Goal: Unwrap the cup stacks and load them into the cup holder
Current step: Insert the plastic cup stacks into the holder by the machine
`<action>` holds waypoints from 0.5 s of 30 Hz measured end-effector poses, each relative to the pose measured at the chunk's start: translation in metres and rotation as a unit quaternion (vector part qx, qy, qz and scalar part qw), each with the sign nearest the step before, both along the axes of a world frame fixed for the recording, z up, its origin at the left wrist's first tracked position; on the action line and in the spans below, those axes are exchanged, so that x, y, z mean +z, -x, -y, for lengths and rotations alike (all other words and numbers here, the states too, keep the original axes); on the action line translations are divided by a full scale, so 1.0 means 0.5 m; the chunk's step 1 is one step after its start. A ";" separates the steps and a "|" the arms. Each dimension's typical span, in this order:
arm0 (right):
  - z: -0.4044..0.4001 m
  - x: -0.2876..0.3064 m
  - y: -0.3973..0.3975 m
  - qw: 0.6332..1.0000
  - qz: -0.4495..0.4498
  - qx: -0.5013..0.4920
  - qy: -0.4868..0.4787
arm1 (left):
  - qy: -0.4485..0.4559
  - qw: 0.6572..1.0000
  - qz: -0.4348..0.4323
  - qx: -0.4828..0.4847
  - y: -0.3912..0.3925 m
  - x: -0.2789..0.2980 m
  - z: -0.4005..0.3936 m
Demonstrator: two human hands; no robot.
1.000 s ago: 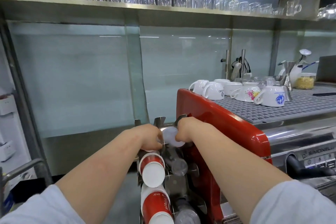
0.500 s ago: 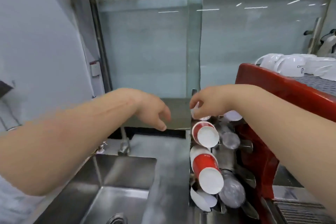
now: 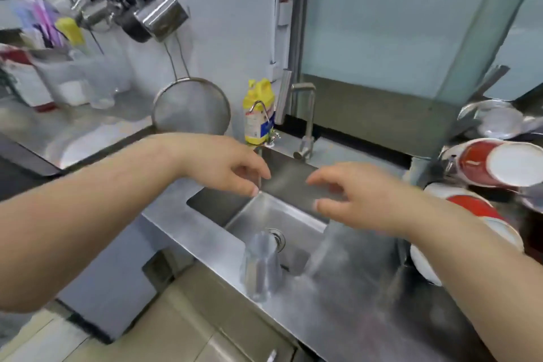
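The cup holder (image 3: 449,161) sits at the far right edge, with red and white paper cup stacks (image 3: 496,164) lying in its slots, white bases facing me. A lower red and white stack (image 3: 473,206) shows beneath it. My left hand (image 3: 226,164) hovers open over the steel sink, fingers spread and empty. My right hand (image 3: 355,200) hovers beside it, also open and empty, left of the holder and apart from it. A clear plastic cup stack or wrap (image 3: 260,266) stands on the sink's front rim, blurred.
A steel sink (image 3: 293,214) with a drain lies below my hands. A tap (image 3: 305,117) and a yellow bottle (image 3: 258,112) stand behind it. A strainer (image 3: 191,109) and metal jugs (image 3: 158,15) hang on the left wall. A glass panel (image 3: 396,23) rises at the back right.
My view has swung left and down from the cup holder to the sink. Both hands have left the holder and now hover open above the basin.
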State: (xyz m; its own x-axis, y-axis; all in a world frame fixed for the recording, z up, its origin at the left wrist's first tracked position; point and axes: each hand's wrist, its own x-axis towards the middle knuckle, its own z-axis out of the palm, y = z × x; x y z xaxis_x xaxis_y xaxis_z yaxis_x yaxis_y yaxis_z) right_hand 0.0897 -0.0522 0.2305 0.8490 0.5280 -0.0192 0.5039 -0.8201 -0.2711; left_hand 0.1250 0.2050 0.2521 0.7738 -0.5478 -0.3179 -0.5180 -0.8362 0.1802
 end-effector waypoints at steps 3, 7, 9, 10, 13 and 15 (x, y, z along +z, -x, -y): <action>-0.046 -0.114 0.010 0.998 -0.027 0.025 -0.054 | 0.046 0.998 -0.004 0.037 0.031 -0.129 -0.056; -0.090 -0.225 0.012 0.993 -0.036 0.015 -0.114 | 0.170 0.972 -0.052 0.154 0.076 -0.304 -0.086; -0.109 -0.269 0.012 0.990 -0.042 0.013 -0.137 | 0.242 0.939 -0.079 0.229 0.092 -0.372 -0.085; -0.117 -0.286 0.012 0.989 -0.041 0.012 -0.144 | 0.267 0.927 -0.090 0.249 0.098 -0.401 -0.080; -0.142 -0.328 0.009 0.987 -0.047 0.007 -0.151 | 0.308 0.907 -0.120 0.261 0.105 -0.468 -0.065; -0.154 -0.343 0.007 0.987 -0.052 0.015 -0.151 | 0.324 0.901 -0.131 0.256 0.103 -0.496 -0.054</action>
State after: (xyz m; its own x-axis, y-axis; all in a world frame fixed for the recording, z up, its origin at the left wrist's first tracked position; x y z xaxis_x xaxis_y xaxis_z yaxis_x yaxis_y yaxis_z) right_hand 0.0863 0.0250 0.0589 0.8350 0.5474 0.0555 0.4824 -0.6799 -0.5523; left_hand 0.0734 0.2318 0.0044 0.9228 -0.2770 -0.2677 0.0370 -0.6280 0.7773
